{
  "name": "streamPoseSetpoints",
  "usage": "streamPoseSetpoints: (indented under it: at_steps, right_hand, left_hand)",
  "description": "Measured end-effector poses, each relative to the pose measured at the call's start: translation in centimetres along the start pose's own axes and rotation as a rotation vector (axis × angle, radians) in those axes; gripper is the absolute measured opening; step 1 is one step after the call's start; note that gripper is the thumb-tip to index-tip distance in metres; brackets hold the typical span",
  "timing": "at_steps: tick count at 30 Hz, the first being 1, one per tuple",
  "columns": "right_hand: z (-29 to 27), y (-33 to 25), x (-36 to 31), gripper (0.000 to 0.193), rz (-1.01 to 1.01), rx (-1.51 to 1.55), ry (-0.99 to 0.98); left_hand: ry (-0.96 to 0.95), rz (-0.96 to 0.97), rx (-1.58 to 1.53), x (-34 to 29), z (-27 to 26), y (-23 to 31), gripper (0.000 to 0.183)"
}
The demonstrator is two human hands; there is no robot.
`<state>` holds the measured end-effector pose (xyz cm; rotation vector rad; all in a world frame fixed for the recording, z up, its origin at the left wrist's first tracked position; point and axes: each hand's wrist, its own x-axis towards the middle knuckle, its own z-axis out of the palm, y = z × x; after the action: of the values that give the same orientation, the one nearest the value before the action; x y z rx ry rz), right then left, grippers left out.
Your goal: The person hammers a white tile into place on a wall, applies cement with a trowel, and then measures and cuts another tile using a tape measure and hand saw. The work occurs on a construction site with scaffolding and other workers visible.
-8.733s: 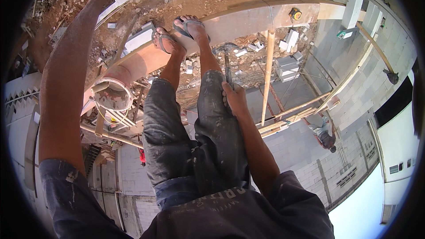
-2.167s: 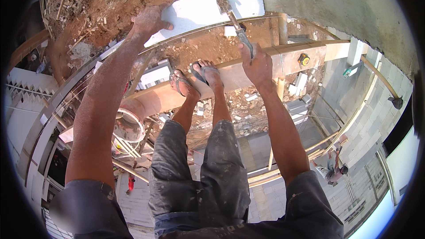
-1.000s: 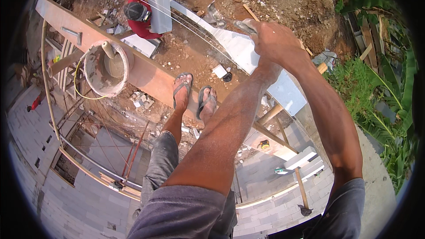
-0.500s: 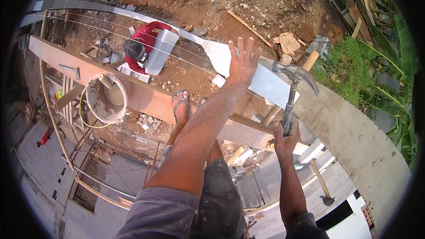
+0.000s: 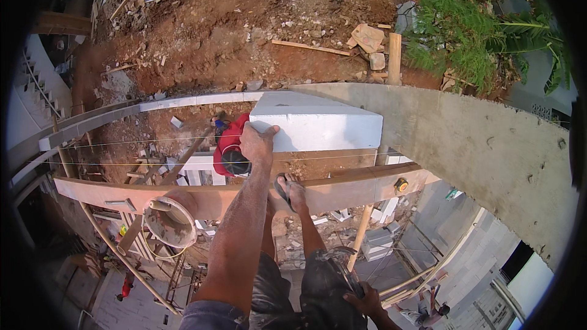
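A white lightweight concrete block (image 5: 324, 129) lies at the near end of the row of blocks, against the grey concrete beam (image 5: 477, 128). My left hand (image 5: 258, 143) grips its left corner, thumb on the near face; the other fingers are partly hidden. Low by my right thigh, my right hand (image 5: 365, 300) is closed round the handle of a claw hammer (image 5: 348, 274). Its head points up and left against my dark shorts. Two string lines (image 5: 134, 142) run across, level with the block row and my left wrist.
My sandalled foot stands on a plank (image 5: 342, 189) holding a tape measure (image 5: 400, 185) and a metal hand tool (image 5: 120, 203). A mortar bucket (image 5: 171, 220) hangs beside it. Below, a co-worker in red (image 5: 232, 146) is partly hidden. The ground lies far beneath the plank.
My left hand has gone from spread above the wall to gripping the block's left corner. My right hand has lowered the hammer toward my thigh. The view has turned.
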<state>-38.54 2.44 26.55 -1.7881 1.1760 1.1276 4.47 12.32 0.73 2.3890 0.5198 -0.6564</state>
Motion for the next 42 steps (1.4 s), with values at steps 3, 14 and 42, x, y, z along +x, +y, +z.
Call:
streamPoseSetpoints:
  at_steps: [3, 14, 42]
  right_hand:
    - [0.6, -1.0, 0.6, 0.083, 0.102, -0.056, -0.156]
    - [1.2, -2.0, 1.9, 0.087, 0.07, -0.077, -0.158]
    - [3.1, -1.6, 6.5, 0.087, 0.023, -0.066, -0.06]
  left_hand:
    - [0.001, 0.007, 0.008, 0.6, 0.3, -1.0, 0.055]
    - [-0.079, 0.015, -0.131, 1.4, 0.2, -1.3, 0.059]
    - [-0.11, 0.068, -0.014, 3.6, 0.1, -2.7, 0.06]
